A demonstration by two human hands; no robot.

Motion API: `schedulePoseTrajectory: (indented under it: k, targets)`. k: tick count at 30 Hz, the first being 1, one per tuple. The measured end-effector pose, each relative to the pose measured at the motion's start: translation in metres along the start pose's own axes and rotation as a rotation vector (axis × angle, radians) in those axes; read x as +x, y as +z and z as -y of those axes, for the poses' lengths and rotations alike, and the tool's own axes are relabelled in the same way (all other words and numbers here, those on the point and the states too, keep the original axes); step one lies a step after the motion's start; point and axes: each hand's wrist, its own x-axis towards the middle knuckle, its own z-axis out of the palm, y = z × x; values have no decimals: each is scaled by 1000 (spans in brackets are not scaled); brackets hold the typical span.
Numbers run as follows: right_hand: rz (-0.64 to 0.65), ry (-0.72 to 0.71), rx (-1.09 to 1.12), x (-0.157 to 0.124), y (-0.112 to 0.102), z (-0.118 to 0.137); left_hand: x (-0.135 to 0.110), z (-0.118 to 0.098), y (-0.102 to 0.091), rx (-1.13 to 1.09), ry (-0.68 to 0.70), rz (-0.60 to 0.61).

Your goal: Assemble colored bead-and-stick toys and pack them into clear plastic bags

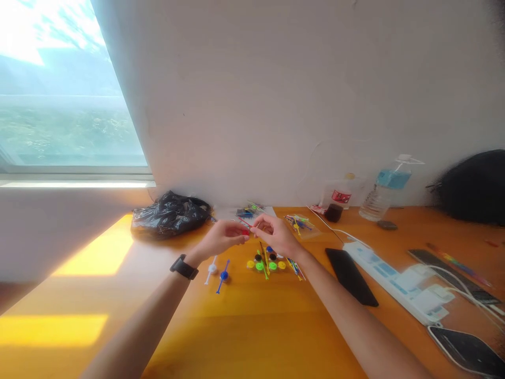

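My left hand (225,238), with a black watch on its wrist, pinches a small red plastic piece (245,232). Close beside it, the closed fingers of my right hand (276,235) grip a thin red stick (244,222); whether the two red parts touch is hidden by my fingers. Below my left hand lie a white spinner-like piece (212,269) and a blue one (224,276), each a round hub on a stick. Under my right hand are several green discs (272,267), yellow discs (281,265), black discs (258,258) and loose sticks (265,261).
A black plastic bag (171,215) sits at the back left. Bags of coloured parts (298,225) lie near the wall. On the right are a black phone (351,276), a white power strip (389,281) with cables, a water bottle (381,192) and a dark bag (475,187).
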Motion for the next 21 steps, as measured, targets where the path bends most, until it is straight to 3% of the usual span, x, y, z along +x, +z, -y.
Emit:
schedulePoseTrajectory:
  k: [11,21]
  targets:
    - [-3,-105,-87,-3,6,16,-5,-20,-1,-112,-12,-25]
    - [2,-101,-72,-3,5,16,-5,-21,1,-98,28,-54]
